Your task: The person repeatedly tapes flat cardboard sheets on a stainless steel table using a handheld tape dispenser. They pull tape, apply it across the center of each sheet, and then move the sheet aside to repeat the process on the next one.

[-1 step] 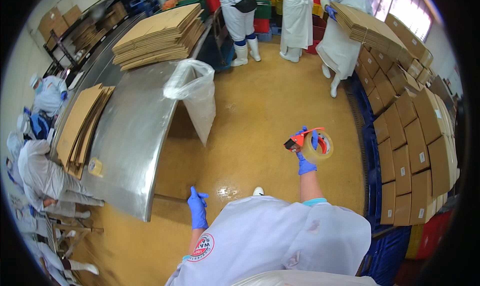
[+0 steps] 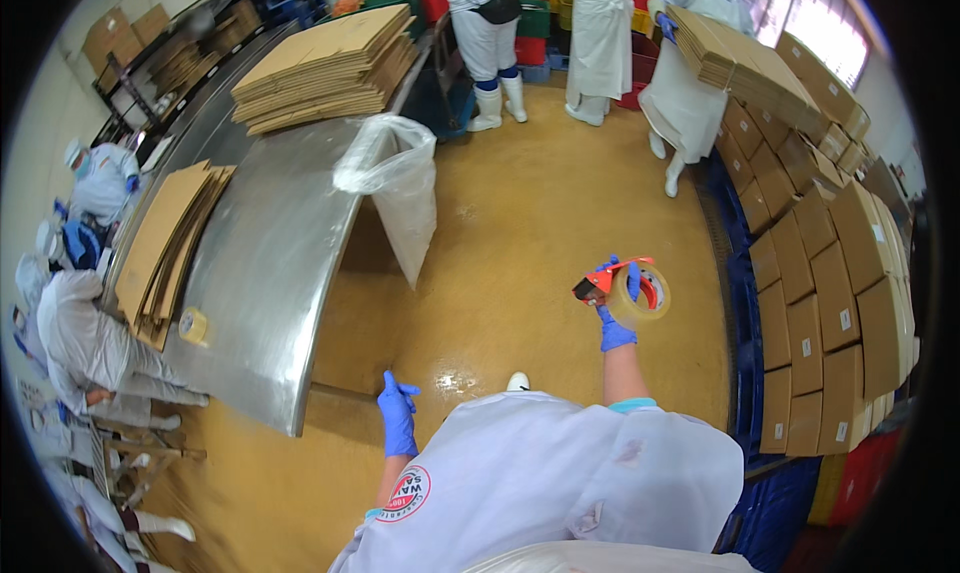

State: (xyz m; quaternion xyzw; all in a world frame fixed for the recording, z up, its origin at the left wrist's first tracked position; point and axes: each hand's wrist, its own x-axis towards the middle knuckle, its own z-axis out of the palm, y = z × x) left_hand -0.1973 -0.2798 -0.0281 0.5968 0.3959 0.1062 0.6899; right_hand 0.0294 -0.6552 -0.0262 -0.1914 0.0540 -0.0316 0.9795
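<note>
At right, gripping a red packing-tape dispenser (image 2: 594, 286) in the right hand (image 2: 611, 320), with the left hand (image 2: 398, 417) unclasped (near the steel table (image 2: 270, 273)).

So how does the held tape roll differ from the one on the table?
The held roll is fitted to a red dispenser; the table roll sits without one. The held roll is in the gloved right hand; the table roll lies on the metal table near flat cardboard. Both look like yellowish clear tape.

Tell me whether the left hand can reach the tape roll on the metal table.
Probably not without stepping closer: the left hand looks empty, but much of the table separates it from the roll.
</note>
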